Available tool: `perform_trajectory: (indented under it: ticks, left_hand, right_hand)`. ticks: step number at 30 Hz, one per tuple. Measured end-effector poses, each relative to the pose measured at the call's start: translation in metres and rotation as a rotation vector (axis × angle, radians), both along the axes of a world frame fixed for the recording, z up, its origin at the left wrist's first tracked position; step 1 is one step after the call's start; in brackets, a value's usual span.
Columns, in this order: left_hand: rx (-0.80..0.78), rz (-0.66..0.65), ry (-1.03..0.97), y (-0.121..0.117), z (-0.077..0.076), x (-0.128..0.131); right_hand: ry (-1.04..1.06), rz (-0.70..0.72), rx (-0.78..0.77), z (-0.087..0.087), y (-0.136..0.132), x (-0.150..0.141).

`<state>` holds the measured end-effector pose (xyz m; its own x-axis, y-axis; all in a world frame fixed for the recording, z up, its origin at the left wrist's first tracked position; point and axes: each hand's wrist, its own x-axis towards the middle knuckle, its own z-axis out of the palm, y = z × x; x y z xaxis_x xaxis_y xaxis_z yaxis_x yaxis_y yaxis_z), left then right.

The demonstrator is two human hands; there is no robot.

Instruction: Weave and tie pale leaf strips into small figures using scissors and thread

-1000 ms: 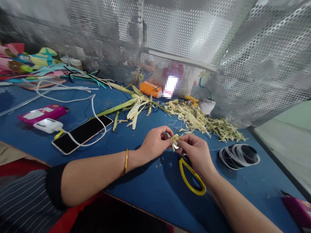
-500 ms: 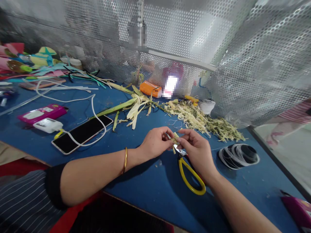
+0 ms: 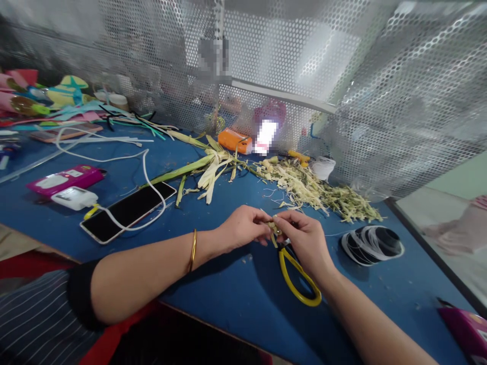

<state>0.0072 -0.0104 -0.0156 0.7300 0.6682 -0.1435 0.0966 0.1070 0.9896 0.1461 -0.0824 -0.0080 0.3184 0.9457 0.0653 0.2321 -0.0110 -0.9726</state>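
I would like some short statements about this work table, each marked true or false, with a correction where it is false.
1. Both the left hand and the right hand pinch one small folded leaf piece between their fingertips. True.
2. The yellow-handled scissors are held in the right hand. False: they lie on the blue table, partly under that hand.
3. A phone with a dark screen lies on the table with a white cable across it. True.
4. The pile of leaf scraps lies on the phone. False: it lies apart, near the perforated metal screen.
5. The bangle is on the right wrist. False: it is on the left wrist.
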Motion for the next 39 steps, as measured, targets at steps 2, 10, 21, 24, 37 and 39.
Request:
perform_trajectory:
  ticks: [2, 10, 21, 24, 37, 39]
  left_hand:
    - [0.006, -0.041, -0.007, 0.0, -0.001, 0.0]
    - [0.017, -0.016, 0.0, -0.003, 0.002, 0.001]
    - [0.084, -0.368, 0.009, 0.003, 0.008, -0.008]
    - [-0.034, -0.366, -0.013, 0.002, 0.01, -0.008]
    - [-0.169, -0.22, 0.011, -0.008, 0.007, -0.007]
    - [-0.167, -0.216, -0.002, -0.009, 0.006, -0.006]
  right_hand:
    - [0.01, -0.007, 0.027, -0.004, 0.0, -0.001]
    - [-0.087, -0.008, 0.017, 0.005, 0.0, 0.009]
    - [-0.32, -0.129, 0.089, -0.011, 0.003, 0.007]
    - [-0.383, -0.165, 0.118, -0.015, 0.004, 0.006]
    - [-0.392, -0.143, 0.249, -0.019, 0.005, 0.001]
    - [-0.34, -0.133, 0.22, -0.019, 0.006, 0.001]
